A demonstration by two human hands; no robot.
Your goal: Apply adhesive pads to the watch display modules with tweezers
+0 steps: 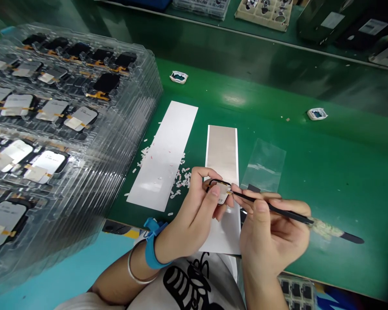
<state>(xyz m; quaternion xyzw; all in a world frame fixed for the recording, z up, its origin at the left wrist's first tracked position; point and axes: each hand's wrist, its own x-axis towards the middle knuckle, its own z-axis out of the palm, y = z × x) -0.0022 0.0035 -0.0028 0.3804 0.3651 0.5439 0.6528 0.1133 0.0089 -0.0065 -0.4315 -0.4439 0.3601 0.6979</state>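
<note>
My left hand (195, 215) is closed on a small watch screen (223, 194) with a black rim, its silver back turned up. Fingers and thumb grip it by the edges. Pinched in my right hand (273, 234) are black tweezers (291, 213), whose tips touch or nearly touch the screen's right edge, near a small gold-coloured part. Exactly what the tips hold is too small to tell. Under both hands lies a white sheet (222, 150) with a greyish strip on it. A transparent plastic bag (265, 161) lies behind my right hand, and a dark piece beside it is partly hidden.
Stacked transparent trays (139, 103) with several watch screens stand at the left. A white strip (164, 155) lies on the green mat, small white scraps (182, 177) around it. Two white watch cases (179, 77) sit further back, below a shelf (213, 23) with boxes.
</note>
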